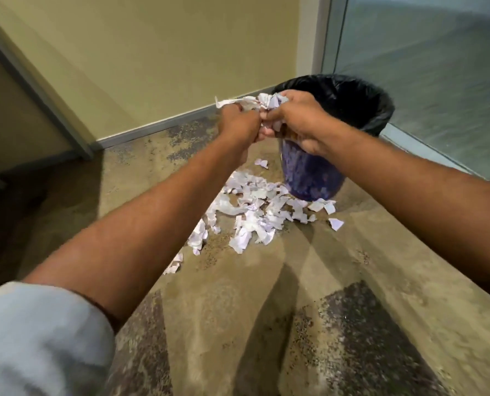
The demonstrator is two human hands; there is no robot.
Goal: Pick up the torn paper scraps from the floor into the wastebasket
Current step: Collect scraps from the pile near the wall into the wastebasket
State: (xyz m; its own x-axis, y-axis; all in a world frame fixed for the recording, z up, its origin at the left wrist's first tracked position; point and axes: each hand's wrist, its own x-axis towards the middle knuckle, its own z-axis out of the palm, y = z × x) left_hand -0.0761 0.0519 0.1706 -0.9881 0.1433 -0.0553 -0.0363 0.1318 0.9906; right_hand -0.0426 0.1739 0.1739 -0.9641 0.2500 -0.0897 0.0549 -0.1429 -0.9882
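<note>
A purple wastebasket (pixel 309 178) with a black liner bag (pixel 361 101) stands in the corner of the room. My left hand (pixel 238 124) and my right hand (pixel 298 121) are pressed together just in front of its near rim, both closed on a bunch of white paper scraps (pixel 262 102) that sticks out above the fingers. A heap of several torn paper scraps (pixel 255 212) lies on the carpet at the foot of the basket, spreading toward me and to the left. The inside of the basket is hidden.
A yellow wall with a grey baseboard (pixel 152 127) runs behind. A frosted glass panel (pixel 438 81) stands right of the basket. A dark door frame (pixel 32 90) is at the left. Patterned brown carpet (pixel 266 324) stretches toward me.
</note>
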